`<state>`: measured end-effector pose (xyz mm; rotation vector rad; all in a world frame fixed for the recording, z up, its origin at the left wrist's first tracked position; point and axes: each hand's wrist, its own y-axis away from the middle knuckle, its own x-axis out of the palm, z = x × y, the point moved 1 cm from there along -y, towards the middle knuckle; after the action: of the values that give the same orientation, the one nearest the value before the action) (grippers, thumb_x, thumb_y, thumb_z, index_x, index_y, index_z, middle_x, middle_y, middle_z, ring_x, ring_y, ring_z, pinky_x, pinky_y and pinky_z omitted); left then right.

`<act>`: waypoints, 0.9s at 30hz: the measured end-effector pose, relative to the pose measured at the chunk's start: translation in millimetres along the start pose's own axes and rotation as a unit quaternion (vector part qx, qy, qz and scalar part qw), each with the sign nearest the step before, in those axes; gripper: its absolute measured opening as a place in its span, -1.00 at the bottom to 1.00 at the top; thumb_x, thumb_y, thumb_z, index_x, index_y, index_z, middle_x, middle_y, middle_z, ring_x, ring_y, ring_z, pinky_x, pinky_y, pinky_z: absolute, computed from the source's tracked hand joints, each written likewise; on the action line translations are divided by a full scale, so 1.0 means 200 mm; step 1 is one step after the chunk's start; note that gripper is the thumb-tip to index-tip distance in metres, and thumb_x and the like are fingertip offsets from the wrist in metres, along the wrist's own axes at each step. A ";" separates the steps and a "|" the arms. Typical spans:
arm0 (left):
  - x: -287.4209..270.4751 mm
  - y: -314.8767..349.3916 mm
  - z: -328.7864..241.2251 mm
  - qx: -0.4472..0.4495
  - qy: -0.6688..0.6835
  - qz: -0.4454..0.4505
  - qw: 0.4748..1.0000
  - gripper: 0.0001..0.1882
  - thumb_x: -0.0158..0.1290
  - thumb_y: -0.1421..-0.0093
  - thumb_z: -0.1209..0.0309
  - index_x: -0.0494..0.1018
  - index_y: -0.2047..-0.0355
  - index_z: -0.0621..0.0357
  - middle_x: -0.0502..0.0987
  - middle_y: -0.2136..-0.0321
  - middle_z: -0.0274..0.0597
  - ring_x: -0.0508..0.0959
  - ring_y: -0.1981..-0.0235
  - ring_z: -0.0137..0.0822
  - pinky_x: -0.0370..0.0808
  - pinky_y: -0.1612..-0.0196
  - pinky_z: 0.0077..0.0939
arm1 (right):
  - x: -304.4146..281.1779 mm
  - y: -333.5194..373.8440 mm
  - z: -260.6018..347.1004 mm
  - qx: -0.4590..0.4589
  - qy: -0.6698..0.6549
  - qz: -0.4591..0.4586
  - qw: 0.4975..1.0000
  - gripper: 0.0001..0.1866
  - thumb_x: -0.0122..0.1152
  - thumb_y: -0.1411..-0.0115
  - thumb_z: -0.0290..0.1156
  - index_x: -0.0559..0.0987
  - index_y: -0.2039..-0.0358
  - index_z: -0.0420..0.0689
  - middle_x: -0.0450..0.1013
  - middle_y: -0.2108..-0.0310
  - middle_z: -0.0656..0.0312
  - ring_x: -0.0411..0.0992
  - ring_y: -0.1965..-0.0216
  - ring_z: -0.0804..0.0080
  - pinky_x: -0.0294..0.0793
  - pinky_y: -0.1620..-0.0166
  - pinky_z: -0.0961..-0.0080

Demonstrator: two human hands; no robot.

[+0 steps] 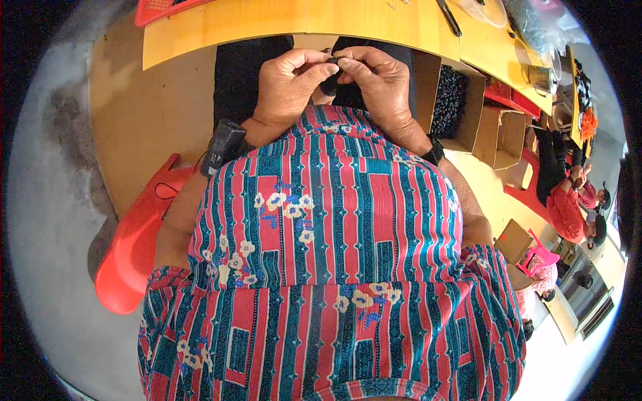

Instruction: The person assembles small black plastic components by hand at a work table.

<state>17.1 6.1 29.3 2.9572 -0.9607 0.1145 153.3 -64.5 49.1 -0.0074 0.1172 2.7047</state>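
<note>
My left hand (286, 85) and my right hand (382, 81) meet in front of my lap, just short of the table edge. Thumbs and fingertips of both are closed in a pinch on a small black piece (329, 85). It looks soft, but its exact kind is too small to tell, and the fingers cover part of it. A black box-shaped device is strapped at my left wrist, and a black band circles my right wrist.
A yellow table (254, 35) runs across the front, with a red basket (158, 8) at its left and a black pen-like tool (450, 19) to the right. Right of my knees stands a cardboard box (476, 107) holding many small dark pieces. Other people sit at far right.
</note>
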 end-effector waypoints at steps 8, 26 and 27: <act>0.01 0.01 0.02 -0.137 0.130 -0.001 0.982 -0.79 0.13 -0.10 0.43 0.50 0.28 0.30 0.53 0.50 -0.24 0.51 0.46 -0.53 0.48 0.52 -0.68 | 0.00 -0.01 -0.02 -0.020 0.018 -0.009 1.000 -0.92 0.19 -0.06 -0.55 0.57 0.42 -0.28 0.49 0.55 0.28 0.41 0.53 0.66 0.42 0.44 0.71; 0.00 0.00 -0.01 -0.121 0.062 0.002 0.991 -0.77 0.10 -0.13 0.44 0.48 0.24 0.32 0.54 0.37 -0.21 0.50 0.33 -0.48 0.45 0.21 -0.64 | -0.01 -0.01 -0.05 0.145 -0.217 0.008 0.965 -0.85 0.12 -0.16 -0.42 0.55 0.38 -0.26 0.49 0.52 0.19 0.46 0.51 0.49 0.48 0.37 0.58; 0.01 0.00 -0.01 -0.094 0.076 -0.008 0.993 -0.79 0.12 -0.11 0.45 0.50 0.26 0.30 0.53 0.43 -0.23 0.50 0.42 -0.52 0.47 0.32 -0.67 | -0.01 -0.02 -0.05 0.164 -0.269 0.026 0.949 -0.85 0.12 -0.15 -0.42 0.53 0.36 -0.25 0.48 0.51 0.19 0.46 0.51 0.45 0.49 0.36 0.56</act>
<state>18.4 5.4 30.6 2.7384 -0.8766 0.2326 156.7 -63.5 39.2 0.8333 0.3981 2.5985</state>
